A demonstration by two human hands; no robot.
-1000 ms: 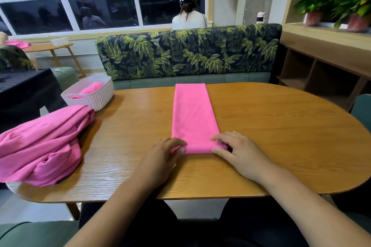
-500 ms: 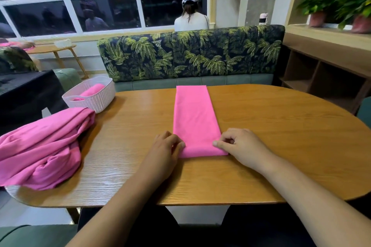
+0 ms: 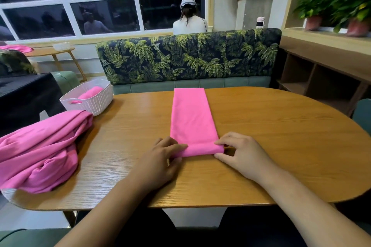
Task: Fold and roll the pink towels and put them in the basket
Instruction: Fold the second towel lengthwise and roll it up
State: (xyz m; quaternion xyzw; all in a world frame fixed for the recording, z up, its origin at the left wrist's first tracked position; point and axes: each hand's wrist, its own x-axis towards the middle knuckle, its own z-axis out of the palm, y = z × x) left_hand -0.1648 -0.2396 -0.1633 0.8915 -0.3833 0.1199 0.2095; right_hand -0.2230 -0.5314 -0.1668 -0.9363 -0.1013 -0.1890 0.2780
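Note:
A pink towel point(image 3: 191, 118) folded into a long narrow strip lies down the middle of the wooden table point(image 3: 271, 136). Its near end is curled into a small roll. My left hand point(image 3: 162, 158) grips the roll's left end and my right hand point(image 3: 241, 152) pinches its right end. A white woven basket point(image 3: 94, 104) stands at the table's far left corner with one rolled pink towel point(image 3: 90, 93) inside. A heap of unfolded pink towels point(image 3: 40, 150) rests on the table's left side.
A leaf-patterned bench point(image 3: 188, 58) runs behind the table, with a person seated beyond it facing away. Wooden shelving point(image 3: 325, 78) with potted plants stands at the right. A dark table and green seat are at the left.
The near end of the strip, flat before, is now turned over into a small roll under my fingers. Both hands have shifted slightly forward with it.

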